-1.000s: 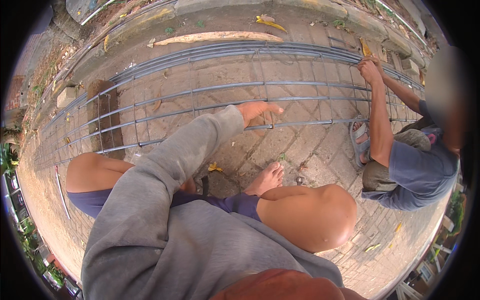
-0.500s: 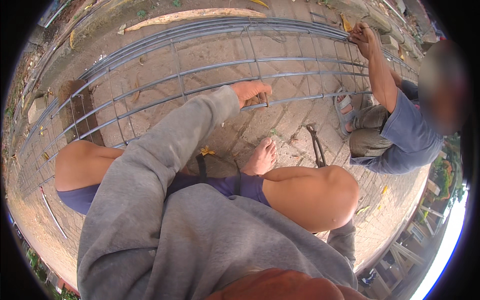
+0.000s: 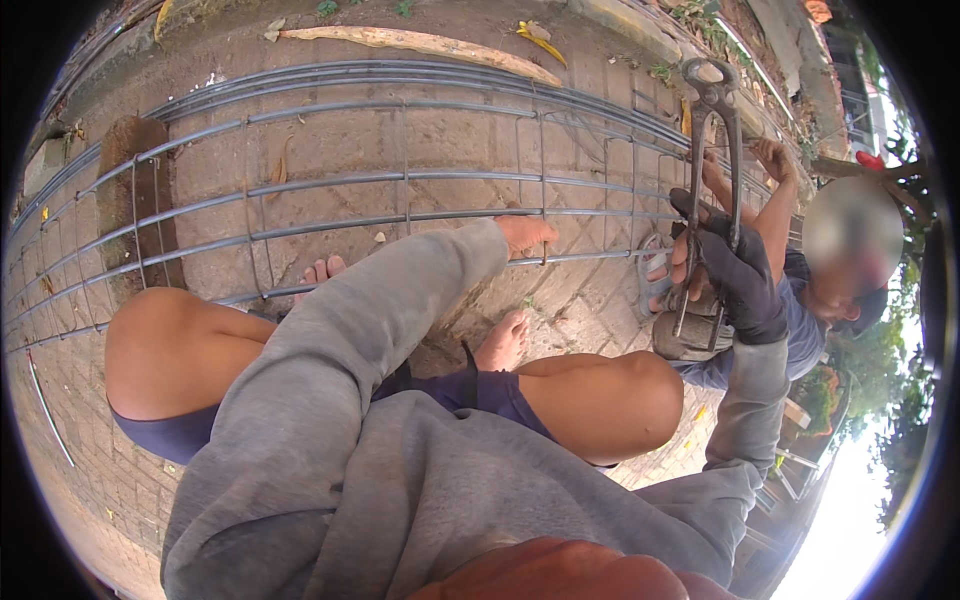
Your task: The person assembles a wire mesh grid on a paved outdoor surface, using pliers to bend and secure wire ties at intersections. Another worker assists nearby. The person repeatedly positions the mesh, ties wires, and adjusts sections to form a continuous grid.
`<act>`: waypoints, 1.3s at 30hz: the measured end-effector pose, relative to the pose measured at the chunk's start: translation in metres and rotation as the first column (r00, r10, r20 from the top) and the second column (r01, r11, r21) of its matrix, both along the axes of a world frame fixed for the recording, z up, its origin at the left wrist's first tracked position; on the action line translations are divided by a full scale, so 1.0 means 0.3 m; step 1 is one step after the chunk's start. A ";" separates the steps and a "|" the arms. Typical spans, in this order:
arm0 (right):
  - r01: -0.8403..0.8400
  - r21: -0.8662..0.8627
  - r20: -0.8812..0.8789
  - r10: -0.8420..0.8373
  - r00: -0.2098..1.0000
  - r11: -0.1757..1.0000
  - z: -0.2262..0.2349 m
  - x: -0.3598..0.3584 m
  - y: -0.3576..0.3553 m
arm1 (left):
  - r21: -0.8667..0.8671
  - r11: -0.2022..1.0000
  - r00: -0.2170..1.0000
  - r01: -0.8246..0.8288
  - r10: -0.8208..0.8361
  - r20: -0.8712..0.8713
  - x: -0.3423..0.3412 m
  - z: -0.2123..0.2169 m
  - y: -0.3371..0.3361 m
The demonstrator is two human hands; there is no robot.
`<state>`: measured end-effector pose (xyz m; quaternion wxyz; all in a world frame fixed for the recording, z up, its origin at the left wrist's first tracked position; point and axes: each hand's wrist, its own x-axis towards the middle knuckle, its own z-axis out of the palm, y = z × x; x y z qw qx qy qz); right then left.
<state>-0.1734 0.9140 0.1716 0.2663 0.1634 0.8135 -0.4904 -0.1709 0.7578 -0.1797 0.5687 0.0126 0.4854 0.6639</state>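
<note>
A long cage of grey steel bars [image 3: 460, 174], tied with thin wire stirrups [image 3: 405, 150], stretches across the ground before me. My left hand [image 3: 528, 234] is closed round one of its near bars, beside a stirrup; the sleeve and bars partly hide the fingers. On the right, my right hand [image 3: 740, 275], in a dark glove, holds a pair of end-cutting pincers [image 3: 713, 93] upright by the handles. Their rounded jaws point up and away from me, above the cage's right part. One handle passes in front of the fingers.
A co-worker [image 3: 805, 310] crouches at the right, both hands [image 3: 770, 160] by the far bars. A dark block [image 3: 125, 200] supports the cage at left. A long strip of wood or bark [image 3: 420, 47] lies beyond, near the kerb [image 3: 630, 28]. My bare foot [image 3: 503, 338] rests on paving.
The pincers, lying on the paving by my foot earlier, are now raised in my gloved right hand. My left hand stays at the bar. The view has shifted, and the co-worker's hands are apart now.
</note>
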 end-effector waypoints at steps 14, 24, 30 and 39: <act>-0.351 0.819 0.558 0.773 0.301 -0.455 -0.179 -0.558 -0.175 | -0.308 0.950 0.998 -0.052 0.035 -0.059 0.071 -0.144 0.149; -0.383 0.757 0.609 0.784 0.118 -0.530 -0.173 -0.643 -0.188 | -0.312 0.949 0.998 -0.050 0.059 0.020 0.020 0.003 0.049; -0.769 0.593 0.722 0.581 0.375 -0.240 -0.150 -0.690 -0.204 | -0.298 0.953 0.997 -0.048 0.066 0.051 0.029 -0.003 0.059; -0.849 0.270 0.826 0.344 0.446 0.454 -0.164 -0.608 -0.104 | -0.417 0.906 0.997 -0.080 0.071 -0.037 0.072 -0.064 0.117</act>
